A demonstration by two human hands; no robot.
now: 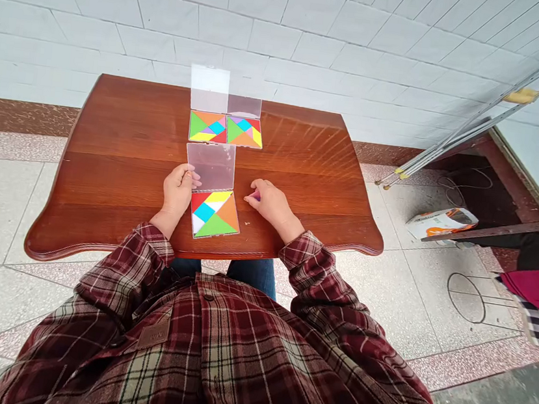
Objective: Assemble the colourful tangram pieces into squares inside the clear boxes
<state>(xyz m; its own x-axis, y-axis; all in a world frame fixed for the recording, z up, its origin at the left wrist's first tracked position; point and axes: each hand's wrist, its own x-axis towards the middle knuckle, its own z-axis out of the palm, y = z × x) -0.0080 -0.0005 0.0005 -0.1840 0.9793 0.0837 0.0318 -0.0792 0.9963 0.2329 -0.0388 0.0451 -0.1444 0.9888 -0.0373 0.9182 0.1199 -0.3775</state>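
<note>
A tangram case lies near the front edge of the table, its clear lid point(211, 167) raised. Red, yellow, blue, orange and green pieces point(220, 223) sit in its tray, with white areas showing between them. My left hand point(177, 192) is closed at the lid's left edge, some fingers visible through the plastic. To the right of the case, my right hand point(272, 203) pinches a small purple tangram piece point(256, 194), mostly covered by the fingers. Farther back, a left tangram case point(206, 127) and a right tangram case point(244, 131) stand side by side with lids up.
The brown wooden table point(124, 145) has a curved front edge and backs onto a white tiled wall point(174, 20). On the right are leaning metal poles point(455, 130), a white bag point(441, 223) on the floor and a wire ring stand point(466, 298).
</note>
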